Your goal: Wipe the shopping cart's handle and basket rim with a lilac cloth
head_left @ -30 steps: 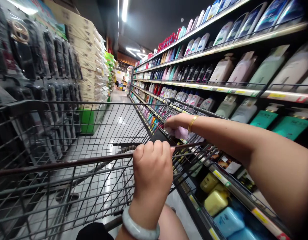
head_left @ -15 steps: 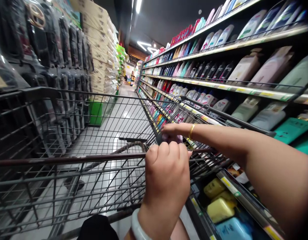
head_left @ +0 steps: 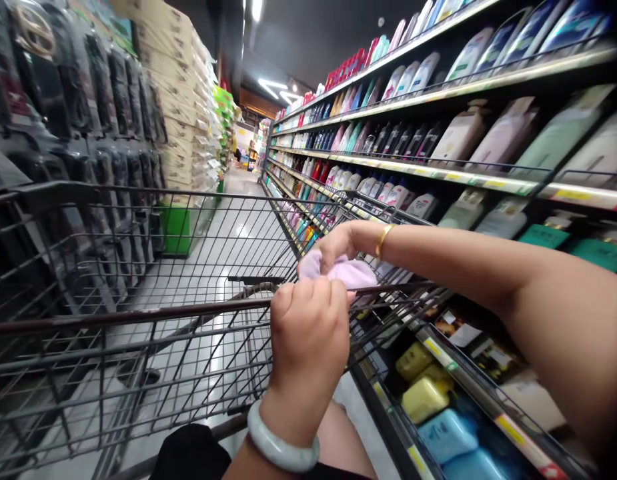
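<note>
My left hand [head_left: 311,330], with a pale stone bangle on its wrist, is wrapped round the brown top rail of a wire shopping cart [head_left: 153,312]. Just beyond that fist, my right hand [head_left: 335,243] grips a light purple cloth [head_left: 353,272]. The cloth hangs bunched over the inner side of the rail, partly hidden behind my left knuckles. A gold bracelet [head_left: 385,240] circles my right wrist. Wire mesh is all that shows in the visible part of the basket.
Tall shelves [head_left: 493,180] of bottles run along the right, close to the cart. Black packaged goods [head_left: 105,100] hang on the left, beside stacked beige packs [head_left: 168,87] on a green base [head_left: 174,230]. A shiny floor aisle [head_left: 241,190] stretches ahead.
My right hand has lifted slightly, bringing more of the purple cloth into sight above the rail. My left hand keeps its grip. The whole view has shifted a little.
</note>
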### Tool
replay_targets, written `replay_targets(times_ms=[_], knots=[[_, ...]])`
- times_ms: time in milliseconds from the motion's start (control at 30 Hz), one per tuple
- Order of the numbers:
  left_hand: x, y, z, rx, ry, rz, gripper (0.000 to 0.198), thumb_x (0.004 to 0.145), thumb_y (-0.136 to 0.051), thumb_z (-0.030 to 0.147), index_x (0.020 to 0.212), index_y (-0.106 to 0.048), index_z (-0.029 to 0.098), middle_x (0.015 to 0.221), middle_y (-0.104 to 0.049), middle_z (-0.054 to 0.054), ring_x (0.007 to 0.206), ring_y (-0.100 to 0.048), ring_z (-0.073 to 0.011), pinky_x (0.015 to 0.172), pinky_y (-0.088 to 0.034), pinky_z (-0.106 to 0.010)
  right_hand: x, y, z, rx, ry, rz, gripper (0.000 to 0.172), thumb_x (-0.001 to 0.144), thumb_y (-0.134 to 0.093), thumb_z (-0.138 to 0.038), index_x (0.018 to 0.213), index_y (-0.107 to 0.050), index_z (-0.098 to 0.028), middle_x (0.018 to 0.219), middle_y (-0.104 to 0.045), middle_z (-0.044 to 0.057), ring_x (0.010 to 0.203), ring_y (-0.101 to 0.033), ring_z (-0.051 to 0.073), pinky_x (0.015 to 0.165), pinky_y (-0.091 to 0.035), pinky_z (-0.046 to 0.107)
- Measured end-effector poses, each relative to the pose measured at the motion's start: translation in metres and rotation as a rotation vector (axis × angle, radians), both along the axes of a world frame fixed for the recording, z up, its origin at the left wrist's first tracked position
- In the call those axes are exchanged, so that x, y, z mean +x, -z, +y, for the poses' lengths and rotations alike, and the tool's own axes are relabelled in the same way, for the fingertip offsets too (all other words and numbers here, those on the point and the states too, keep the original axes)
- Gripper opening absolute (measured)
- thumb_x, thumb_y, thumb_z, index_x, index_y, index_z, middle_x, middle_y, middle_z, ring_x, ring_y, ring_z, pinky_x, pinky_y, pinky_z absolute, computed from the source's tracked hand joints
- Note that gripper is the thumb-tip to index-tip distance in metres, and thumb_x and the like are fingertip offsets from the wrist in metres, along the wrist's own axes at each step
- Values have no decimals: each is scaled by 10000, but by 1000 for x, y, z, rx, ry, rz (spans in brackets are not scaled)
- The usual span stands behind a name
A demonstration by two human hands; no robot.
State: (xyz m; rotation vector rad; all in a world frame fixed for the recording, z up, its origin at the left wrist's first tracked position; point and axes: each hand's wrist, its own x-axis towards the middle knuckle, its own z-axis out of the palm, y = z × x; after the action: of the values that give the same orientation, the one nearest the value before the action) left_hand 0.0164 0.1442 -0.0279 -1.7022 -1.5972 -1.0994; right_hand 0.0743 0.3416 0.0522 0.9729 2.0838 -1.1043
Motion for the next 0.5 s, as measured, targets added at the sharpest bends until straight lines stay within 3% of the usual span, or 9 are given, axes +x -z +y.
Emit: replay_targets(times_ms=[67, 167, 267, 333, 433, 500], knots=[[-2, 0, -1, -3, -4, 11, 253, 1015, -457, 318, 807, -570, 227, 735, -569, -28, 751, -440, -230, 753, -250, -410, 4, -3, 2, -15, 1, -71, 330, 716, -776, -187, 1012, -645, -121, 794, -699, -29, 695, -686, 147, 637, -564, 234], [-5, -1, -2, -24, -21, 21, 258, 1016, -449, 326, 809, -571, 233, 739, -575, -28, 757, -447, -236, 761, -256, -412, 22, 7, 1, 145, 33, -376, 175, 706, -710, -156, 869, -660, -117, 635, -624, -69, 537, -622, 136, 503, -524, 233], [-7, -1, -3, -34, -22, 21, 266, 1015, -440, 329, 801, -566, 234, 736, -580, -28, 761, -461, -240, 765, -261, -414, 43, 7, -3, 196, 54, -488, 139, 693, -684, -144, 827, -662, -116, 613, -613, -68, 514, -624, 157, 471, -525, 264], [-7, -2, -3, -39, -29, 21, 271, 1014, -433, 326, 800, -568, 230, 740, -592, -33, 769, -475, -242, 772, -265, -415, 51, -7, -8, 119, 44, -322, 232, 658, -711, -133, 884, -658, -133, 700, -665, -55, 595, -669, 159, 539, -561, 265], [-7, -3, -4, -63, -57, 38, 279, 1012, -426, 320, 806, -586, 221, 759, -620, -51, 788, -499, -249, 779, -270, -419, 52, -30, -20, 10, 25, 101, 336, 652, -735, -143, 974, -644, -165, 874, -716, -35, 789, -711, 150, 702, -597, 256], [-7, -5, -5, -81, -71, 54, 288, 1013, -421, 322, 815, -601, 217, 773, -641, -61, 796, -516, -253, 773, -271, -418, 51, -36, -31, 117, -4, 126, 307, 664, -741, -145, 958, -655, -158, 864, -711, -23, 779, -705, 160, 699, -602, 274]])
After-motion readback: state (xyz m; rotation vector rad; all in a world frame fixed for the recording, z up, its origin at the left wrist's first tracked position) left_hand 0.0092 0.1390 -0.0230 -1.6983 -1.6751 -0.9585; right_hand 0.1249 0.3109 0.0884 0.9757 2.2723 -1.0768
